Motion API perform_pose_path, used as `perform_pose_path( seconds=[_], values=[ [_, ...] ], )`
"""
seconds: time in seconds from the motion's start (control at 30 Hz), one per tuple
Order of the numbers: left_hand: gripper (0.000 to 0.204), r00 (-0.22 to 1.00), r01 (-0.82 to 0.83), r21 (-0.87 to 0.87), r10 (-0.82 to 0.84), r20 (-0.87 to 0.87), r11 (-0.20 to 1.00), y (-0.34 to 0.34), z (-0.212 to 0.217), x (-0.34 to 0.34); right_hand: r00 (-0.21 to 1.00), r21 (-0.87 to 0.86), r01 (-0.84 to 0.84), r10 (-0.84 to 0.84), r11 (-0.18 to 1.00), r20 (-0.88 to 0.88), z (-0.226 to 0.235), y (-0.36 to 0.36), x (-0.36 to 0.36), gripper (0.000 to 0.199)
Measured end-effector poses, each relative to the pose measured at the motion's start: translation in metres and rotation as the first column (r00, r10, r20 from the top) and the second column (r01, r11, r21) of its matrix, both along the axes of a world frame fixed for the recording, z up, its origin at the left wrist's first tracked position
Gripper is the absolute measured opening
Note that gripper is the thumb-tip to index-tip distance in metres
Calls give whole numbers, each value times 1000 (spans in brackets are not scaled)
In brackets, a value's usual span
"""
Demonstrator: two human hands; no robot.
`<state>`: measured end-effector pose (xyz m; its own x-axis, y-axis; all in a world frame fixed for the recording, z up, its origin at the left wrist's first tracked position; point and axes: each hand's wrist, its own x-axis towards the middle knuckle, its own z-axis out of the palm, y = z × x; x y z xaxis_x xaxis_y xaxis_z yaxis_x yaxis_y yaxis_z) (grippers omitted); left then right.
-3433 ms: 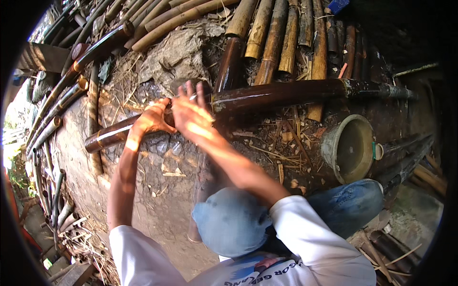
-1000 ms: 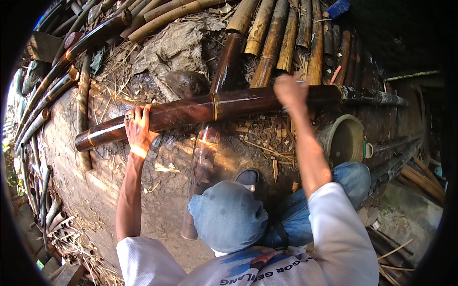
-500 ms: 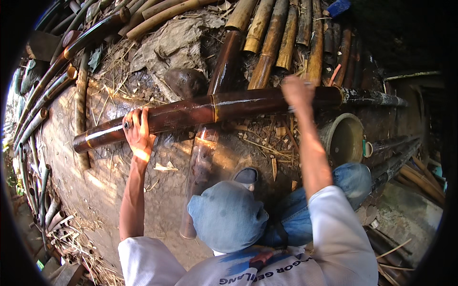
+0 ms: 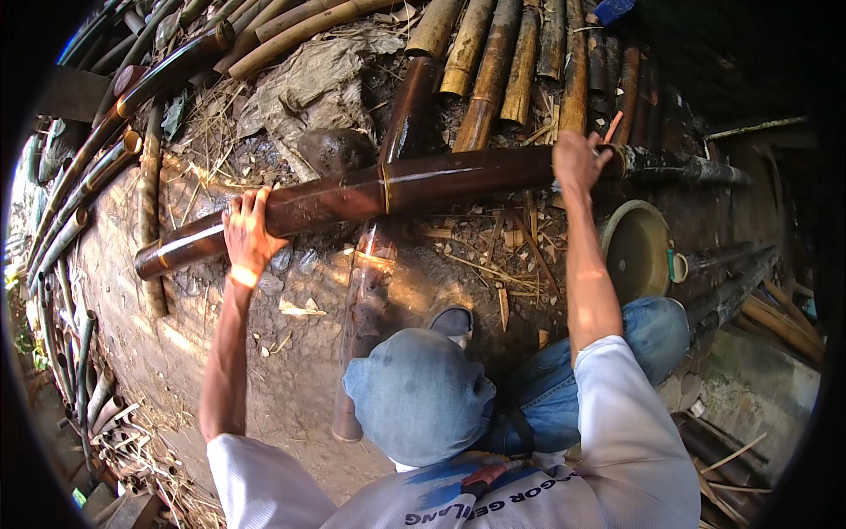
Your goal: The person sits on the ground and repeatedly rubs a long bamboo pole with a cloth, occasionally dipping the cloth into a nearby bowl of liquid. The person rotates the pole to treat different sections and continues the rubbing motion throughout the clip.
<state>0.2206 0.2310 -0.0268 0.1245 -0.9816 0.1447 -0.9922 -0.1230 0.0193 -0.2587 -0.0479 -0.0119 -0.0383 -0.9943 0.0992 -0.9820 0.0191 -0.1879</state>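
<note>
A long, wet, dark brown bamboo pole [image 4: 476,178] lies slantwise across in front of me, its far part whitish toward the right end. Near its left end my left hand [image 4: 251,236] grips it, fingers laid over the top. Toward the right part, my right hand [image 4: 579,160] is closed against the pole. A small pale bit shows by its fingers, but what it holds I cannot make out. Beneath the long pole, a second brown bamboo pole [image 4: 363,291] runs crosswise toward me.
A round bucket [image 4: 636,264] with some liquid stands by my right knee. Beyond the pole lie a dark stone [image 4: 335,152], a crumpled grey sack [image 4: 308,88] and a row of cut bamboo poles [image 4: 502,70]. More bamboo [image 4: 88,181] is piled at the left. Wood chips litter the ground.
My right hand has slid a little to the right along the pole. My left hand stays on the left end, and the pole has shifted or turned slightly.
</note>
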Motion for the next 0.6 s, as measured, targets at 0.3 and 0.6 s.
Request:
perform_pose_path(
  seconds=[0.3, 0.6],
  values=[
    [98, 802, 314, 828, 337, -493, 465, -73, 34, 39, 727, -252, -598, 647, 761, 230, -52, 116, 186, 30],
    [92, 585, 585, 760, 501, -637, 282, -87, 25, 33, 994, -27, -99, 97, 995, -53, 9, 35, 19, 36]
  ],
)
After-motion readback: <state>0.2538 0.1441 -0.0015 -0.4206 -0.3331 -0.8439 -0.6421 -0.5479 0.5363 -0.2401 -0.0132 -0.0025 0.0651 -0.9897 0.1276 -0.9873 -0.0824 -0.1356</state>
